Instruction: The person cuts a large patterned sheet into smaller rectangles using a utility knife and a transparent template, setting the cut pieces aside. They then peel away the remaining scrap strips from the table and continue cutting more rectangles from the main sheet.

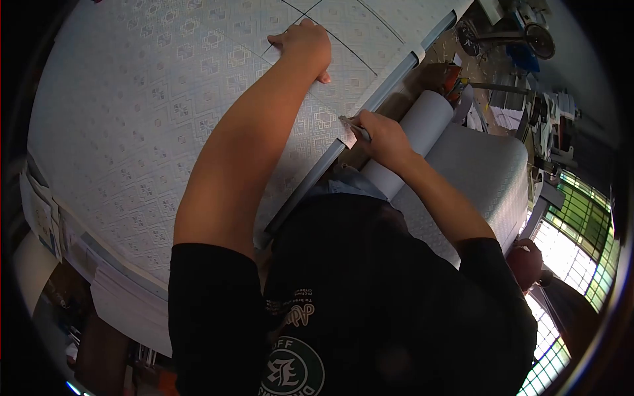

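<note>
A large sheet of pale patterned fabric (165,125) covers the table, with dark straight lines marked across its far part. My left hand (305,47) lies on the fabric beside the crossing lines, fingers spread and pressing down. At the table's near edge my right hand (384,140) is closed around scissors (356,128). Their blades reach into the fabric at the edge, and most of the handle is hidden in my palm. Beneath them the cloth hangs over the metal edge strip (317,173).
A thick roll of pale material (429,115) lies beside the table on the right, near a wide grey patterned fabric surface (472,155). Stacked sheets (125,303) sit below the table's left side. Barred windows (574,224) are at the far right.
</note>
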{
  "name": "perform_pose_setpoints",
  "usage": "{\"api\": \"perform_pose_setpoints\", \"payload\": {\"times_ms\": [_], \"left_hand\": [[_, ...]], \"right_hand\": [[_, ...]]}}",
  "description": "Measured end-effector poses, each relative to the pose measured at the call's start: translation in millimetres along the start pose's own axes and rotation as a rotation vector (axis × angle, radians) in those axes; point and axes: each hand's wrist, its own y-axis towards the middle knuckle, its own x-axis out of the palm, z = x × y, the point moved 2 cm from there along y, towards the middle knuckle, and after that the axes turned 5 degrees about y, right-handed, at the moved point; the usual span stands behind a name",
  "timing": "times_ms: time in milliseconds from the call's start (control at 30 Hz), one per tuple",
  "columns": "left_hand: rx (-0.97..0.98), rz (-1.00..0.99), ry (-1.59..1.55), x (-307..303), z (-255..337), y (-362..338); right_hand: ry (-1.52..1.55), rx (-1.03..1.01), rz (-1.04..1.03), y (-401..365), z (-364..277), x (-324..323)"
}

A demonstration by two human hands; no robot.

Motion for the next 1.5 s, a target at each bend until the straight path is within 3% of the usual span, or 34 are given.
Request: {"api": "perform_pose_setpoints", "payload": {"times_ms": [233,433,500,800,1167,1367,1500], "left_hand": [[0.045,0.017,0.002,-11,-5,-9],[0.228,-0.261,0.097,-49,-73,23],[0.181,-0.028,0.1,-66,-99,12],[0.195,0.035,-0.004,-44,-149,28],[0.154,0.167,-0.129,-35,-220,46],[0.148,0.211,-0.215,-11,-242,51],[0.144,0.25,-0.267,-1,-251,55]], "right_hand": [[0.046,-0.114,0.184,82,-31,21],[0.023,-0.007,0.135,93,-49,12],[0.048,-0.012,0.124,94,-46,11],[0.031,-0.133,0.24,209,-93,24],[-0.03,-0.166,0.249,226,-103,24],[-0.098,-0.144,0.255,305,-137,32],[-0.018,-0.173,0.289,306,-131,39]]}}
